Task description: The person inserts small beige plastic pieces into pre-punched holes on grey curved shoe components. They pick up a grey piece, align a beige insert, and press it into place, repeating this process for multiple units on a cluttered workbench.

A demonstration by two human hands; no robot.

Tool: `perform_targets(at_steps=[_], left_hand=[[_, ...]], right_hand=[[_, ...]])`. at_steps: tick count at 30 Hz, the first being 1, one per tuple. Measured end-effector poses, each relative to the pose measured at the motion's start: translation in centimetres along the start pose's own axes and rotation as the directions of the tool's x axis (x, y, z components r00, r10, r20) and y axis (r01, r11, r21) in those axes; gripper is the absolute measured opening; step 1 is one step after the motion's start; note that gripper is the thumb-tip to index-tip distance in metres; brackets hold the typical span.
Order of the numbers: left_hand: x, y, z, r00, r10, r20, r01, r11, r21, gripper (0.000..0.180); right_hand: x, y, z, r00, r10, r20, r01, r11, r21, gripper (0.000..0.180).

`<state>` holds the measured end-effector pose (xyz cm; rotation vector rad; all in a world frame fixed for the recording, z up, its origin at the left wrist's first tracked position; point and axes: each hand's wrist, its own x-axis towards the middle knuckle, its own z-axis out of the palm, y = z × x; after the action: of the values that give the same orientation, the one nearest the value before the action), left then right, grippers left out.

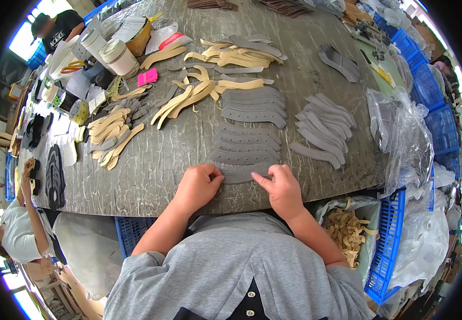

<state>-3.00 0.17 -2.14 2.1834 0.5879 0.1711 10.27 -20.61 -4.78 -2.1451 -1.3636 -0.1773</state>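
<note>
Grey punched strip (pixel 241 174) sits right at the near edge of the worktable (pixel 156 165), pinned between both hands. Left hand (pixel 200 186) is curled, fingertips pressing on the strip's left end; right hand (pixel 280 186) pinches the right end between thumb and forefinger, the other fingers folded in. Whether it's one piece or a couple stacked under those fingers, can't tell from here.

Just beyond, two fanned stacks of the same grey strips (pixel 248 128) lie in neat overlapping rows, so a good share looks laid out already. To the right, a looser pile of curved grey pieces (pixel 323 130) is spread about. To the left, tan curved pieces (pixel 114 133) lie scattered, with more tan ones (pixel 236 56) further back, mixed with grey. My read: the grey rows are well along, the loose piles still waiting. A clear plastic bag (pixel 401 133) slumps at the table's right edge.
</note>
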Motion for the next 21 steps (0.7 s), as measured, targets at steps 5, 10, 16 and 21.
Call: perform_targets(at_steps=[5,10,16,21], left_hand=[[0.0,0.0,0.0,1.000,0.017,0.006,-0.018,1.000,0.019,0.012],[0.1,0.0,0.2,0.999,0.046,0.014,-0.047,0.994,0.094,0.011],[-0.5,1.3,-0.1,0.989,0.146,-0.039,-0.137,0.974,0.180,0.009],[-1.1,2.3,-0.1,0.988,0.156,0.007,-0.153,0.973,-0.171,0.011]], right_hand=[[1.3,-1.2,-1.2,0.961,-0.121,0.247,0.159,0.977,-0.141,0.050],[1.4,-2.7,-0.8,0.945,-0.116,0.307,0.207,0.936,-0.283,0.061],[0.4,-2.8,0.3,0.996,-0.087,0.027,0.090,0.990,-0.111,0.047],[2.2,-2.9,-1.2,0.997,-0.006,-0.075,0.009,0.999,0.036,0.019]])
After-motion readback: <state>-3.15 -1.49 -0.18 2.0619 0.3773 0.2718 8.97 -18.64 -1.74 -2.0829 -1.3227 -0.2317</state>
